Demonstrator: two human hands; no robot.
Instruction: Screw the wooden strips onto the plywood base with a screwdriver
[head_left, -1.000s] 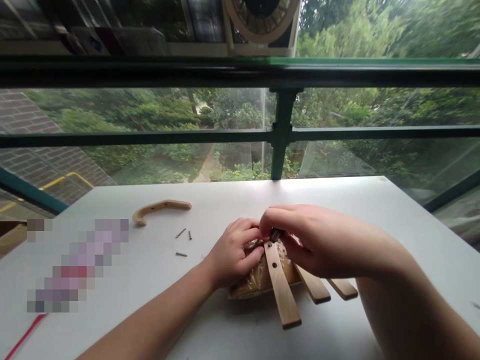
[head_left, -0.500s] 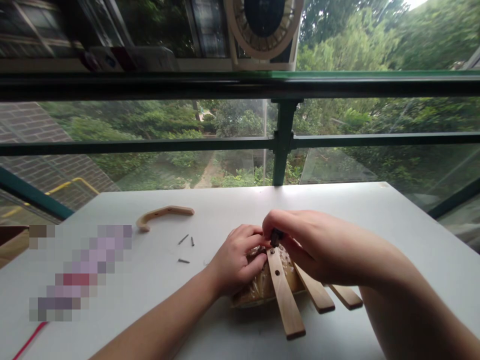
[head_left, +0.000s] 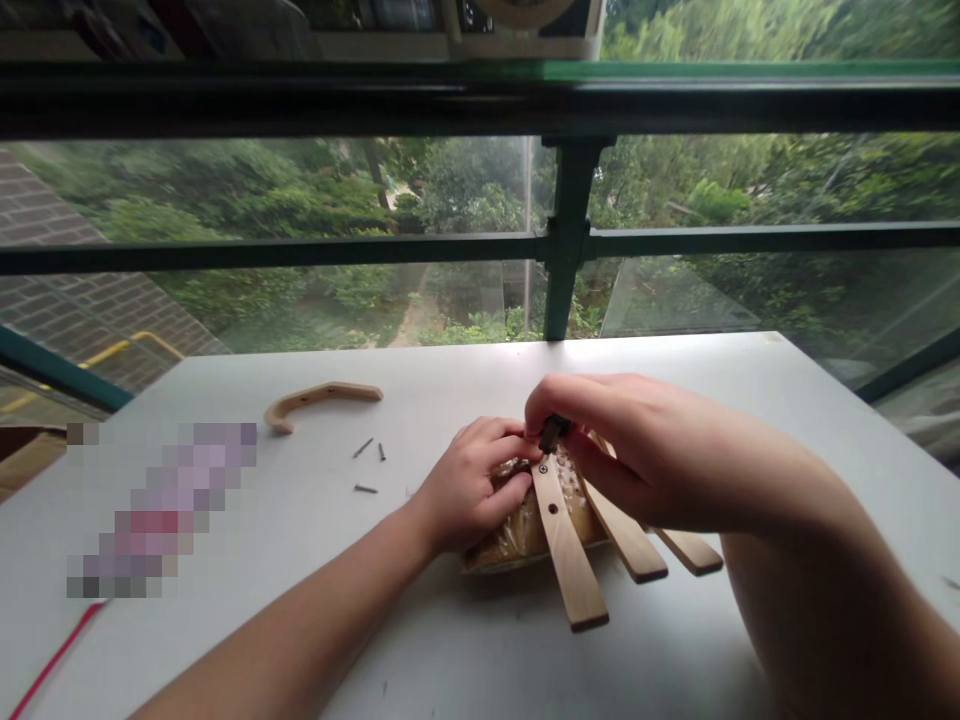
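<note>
My left hand (head_left: 476,485) rests on a brown, clear-wrapped block (head_left: 499,545), its thumb and fingers closed against the upper end of a flat wooden slat (head_left: 574,570). A screw head (head_left: 544,468) sits in that slat's upper hole; the lower hole looks dark. Pinched in my right hand (head_left: 622,445) is a small dark metal tool (head_left: 553,432), just above the screw head. Whether its tip touches the screw is unclear. Two more slats, a middle one (head_left: 634,550) and a right one (head_left: 690,552), stick out from under my right hand, their upper parts mostly hidden.
On the white table (head_left: 450,650), several loose screws (head_left: 365,489) lie left of my hands. Behind them is a curved wooden piece (head_left: 322,392) with holes. A blurred-out purple item (head_left: 180,490) and red cord (head_left: 56,660) are at left. Green railing (head_left: 300,250) stands beyond.
The view has tipped downward, so everything sits higher in the picture. My right hand's small dark tool has turned slightly and the screw head below it shows more clearly. My left hand keeps its place.
</note>
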